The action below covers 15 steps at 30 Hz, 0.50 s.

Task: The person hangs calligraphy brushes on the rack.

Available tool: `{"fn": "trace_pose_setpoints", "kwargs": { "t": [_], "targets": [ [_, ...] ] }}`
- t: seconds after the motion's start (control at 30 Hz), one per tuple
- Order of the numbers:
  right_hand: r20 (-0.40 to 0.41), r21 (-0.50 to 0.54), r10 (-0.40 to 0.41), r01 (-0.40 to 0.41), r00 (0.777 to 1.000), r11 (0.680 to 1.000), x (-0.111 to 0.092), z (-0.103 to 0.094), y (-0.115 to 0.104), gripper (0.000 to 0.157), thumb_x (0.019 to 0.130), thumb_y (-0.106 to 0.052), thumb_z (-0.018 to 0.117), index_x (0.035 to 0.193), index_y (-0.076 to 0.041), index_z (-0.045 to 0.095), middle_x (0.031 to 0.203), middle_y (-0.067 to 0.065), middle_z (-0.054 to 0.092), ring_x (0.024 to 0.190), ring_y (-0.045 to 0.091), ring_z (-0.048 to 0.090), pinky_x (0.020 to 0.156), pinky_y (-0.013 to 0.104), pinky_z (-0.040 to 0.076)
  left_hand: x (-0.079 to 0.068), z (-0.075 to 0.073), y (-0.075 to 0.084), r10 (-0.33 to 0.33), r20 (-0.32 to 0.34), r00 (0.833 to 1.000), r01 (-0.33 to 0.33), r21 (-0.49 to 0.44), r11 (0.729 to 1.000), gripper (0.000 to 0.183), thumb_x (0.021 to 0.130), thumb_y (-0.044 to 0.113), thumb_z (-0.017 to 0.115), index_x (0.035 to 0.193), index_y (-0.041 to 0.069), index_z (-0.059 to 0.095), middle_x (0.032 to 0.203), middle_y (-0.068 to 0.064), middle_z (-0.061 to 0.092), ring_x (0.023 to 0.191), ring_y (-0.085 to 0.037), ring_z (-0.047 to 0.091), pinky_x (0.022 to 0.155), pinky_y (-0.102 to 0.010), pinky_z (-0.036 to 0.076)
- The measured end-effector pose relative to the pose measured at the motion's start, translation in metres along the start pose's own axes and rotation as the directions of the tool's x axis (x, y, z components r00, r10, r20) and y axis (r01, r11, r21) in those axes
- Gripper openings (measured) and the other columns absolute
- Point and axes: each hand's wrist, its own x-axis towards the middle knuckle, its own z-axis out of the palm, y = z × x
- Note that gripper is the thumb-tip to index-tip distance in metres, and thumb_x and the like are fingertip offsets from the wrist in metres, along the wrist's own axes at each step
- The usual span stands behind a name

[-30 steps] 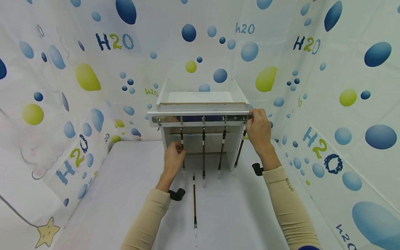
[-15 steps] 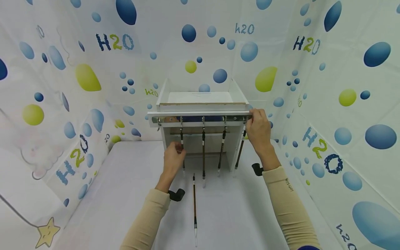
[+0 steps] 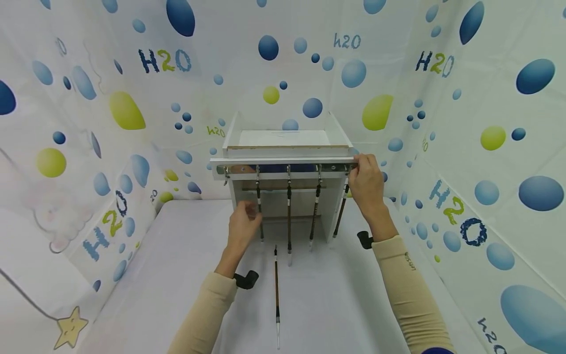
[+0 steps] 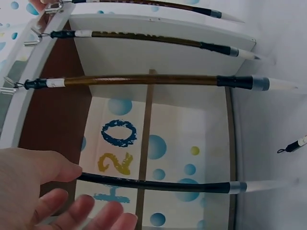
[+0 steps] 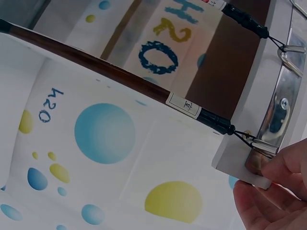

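Several calligraphy brushes hang by loops from a metal hook rail on the front of a white wooden rack. My left hand is beside the leftmost hanging brush. In the left wrist view its thumb tip overlaps the dark handle, while the other fingers spread loosely apart from it; the brush's upper end is hidden behind the hand. At the rack's right end, my right hand pinches the board and rail end between thumb and fingers. The rightmost brush hangs close to it.
Another brush lies on the white tabletop in front of the rack, tip toward me. A hook sits at the rail's left end. Behind the rail is a raised tray. Patterned sheets wall three sides.
My left hand has drawn slightly left, its fingers coming away from the leftmost brush. My right hand keeps its hold on the rack's end. The view has shifted a little.
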Motion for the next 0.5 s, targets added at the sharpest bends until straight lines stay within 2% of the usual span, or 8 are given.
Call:
{"fn": "trace_pose_setpoints", "kwargs": {
  "t": [0.23, 0.4, 0.5],
  "targets": [
    [-0.002, -0.001, 0.000, 0.000, 1.000, 1.000, 0.000, 0.001, 0.001, 0.026, 0.094, 0.005, 0.051, 0.117, 0.011, 0.062, 0.113, 0.028, 0.061, 0.101, 0.042, 0.068, 0.082, 0.049, 0.058, -0.019, -0.001, -0.002, -0.051, 0.016, 0.999, 0.051, 0.025, 0.998, 0.050, 0.092, 0.020, 0.065, 0.136, 0.001, 0.049, 0.118, -0.020, 0.066, 0.103, -0.034, 0.066, 0.078, -0.044, 0.056],
    [-0.010, -0.002, -0.006, 0.006, 1.000, 1.000, 0.000, 0.002, 0.001, 0.026, 0.094, 0.004, 0.052, 0.116, 0.011, 0.062, 0.113, 0.028, 0.061, 0.099, 0.042, 0.069, 0.081, 0.048, 0.059, -0.039, 0.008, -0.009, -0.101, 0.052, 0.994, 0.099, 0.043, 0.994, 0.052, 0.093, 0.021, 0.064, 0.137, -0.002, 0.048, 0.114, -0.020, 0.067, 0.087, -0.030, 0.067, 0.066, -0.036, 0.054],
    [-0.015, 0.000, -0.011, 0.011, 1.000, 1.000, 0.000, 0.002, 0.001, 0.026, 0.093, 0.004, 0.052, 0.116, 0.011, 0.062, 0.113, 0.028, 0.061, 0.098, 0.042, 0.069, 0.081, 0.049, 0.059, -0.053, 0.017, -0.017, -0.106, 0.064, 0.992, 0.103, 0.046, 0.994, 0.050, 0.092, 0.019, 0.065, 0.134, -0.005, 0.052, 0.111, -0.022, 0.066, 0.076, -0.024, 0.064, 0.059, -0.031, 0.050]
  ]
}}
